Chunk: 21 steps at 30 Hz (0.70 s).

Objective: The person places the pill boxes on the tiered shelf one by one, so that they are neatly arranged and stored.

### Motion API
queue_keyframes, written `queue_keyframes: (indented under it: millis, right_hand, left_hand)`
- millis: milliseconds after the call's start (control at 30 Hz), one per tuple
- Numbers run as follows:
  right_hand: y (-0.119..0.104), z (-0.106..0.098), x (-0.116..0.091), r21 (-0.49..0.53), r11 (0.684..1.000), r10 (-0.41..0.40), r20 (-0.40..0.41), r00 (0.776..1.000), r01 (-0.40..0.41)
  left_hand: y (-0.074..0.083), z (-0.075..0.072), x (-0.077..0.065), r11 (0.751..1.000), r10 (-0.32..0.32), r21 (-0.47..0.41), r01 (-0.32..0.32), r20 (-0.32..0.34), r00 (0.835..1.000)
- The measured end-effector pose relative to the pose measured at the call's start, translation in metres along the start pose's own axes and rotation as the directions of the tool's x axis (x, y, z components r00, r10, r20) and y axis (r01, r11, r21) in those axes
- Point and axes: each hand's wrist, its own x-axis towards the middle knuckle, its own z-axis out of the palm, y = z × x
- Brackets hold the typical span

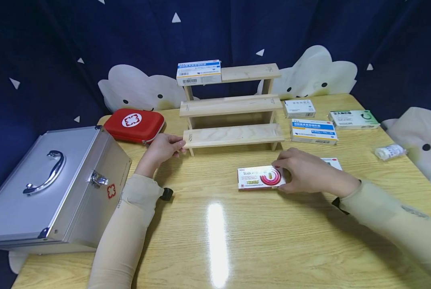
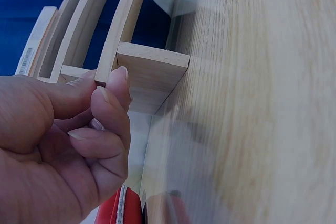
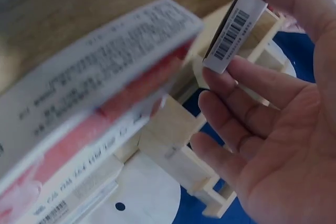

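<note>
At the left end of the lowest step of a three-tier wooden shelf, my left hand pinches the board between thumb and fingers. The left wrist view shows the fingertips at the corner of that step. My right hand holds a white medicine box with a pink ring design by its right end, in front of the shelf. In the right wrist view, the barcoded end of this medicine box sits between thumb and fingers. A blue-and-white medicine box stands on the top step's left.
A silver case and a red first-aid pouch lie left. On the right are a blue-and-white box, a smaller white box, a green-and-white box and a wrapped white roll. Another box lies partly behind the right hand.
</note>
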Motion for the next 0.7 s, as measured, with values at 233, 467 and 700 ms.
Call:
queue_keyframes:
  millis: [233, 467, 700]
  right_hand:
    - [0.011, -0.026, -0.003, 0.062, 0.998, 0.015, 0.003, 1.0, -0.015]
    - [0.026, -0.066, 0.005, 0.073, 0.996, 0.051, -0.005, 0.999, -0.051]
    - [0.037, -0.115, 0.022, 0.037, 0.999, 0.034, -0.058, 0.998, -0.032]
  left_hand:
    - [-0.001, 0.0, 0.0, 1.0, 0.01, -0.004, -0.01, -0.001, 1.0]
    - [-0.002, -0.001, 0.0, 1.0, 0.002, -0.001, -0.002, -0.003, 1.0]
    - [0.0, -0.001, 0.001, 1.0, -0.002, 0.005, 0.002, 0.002, 1.0]
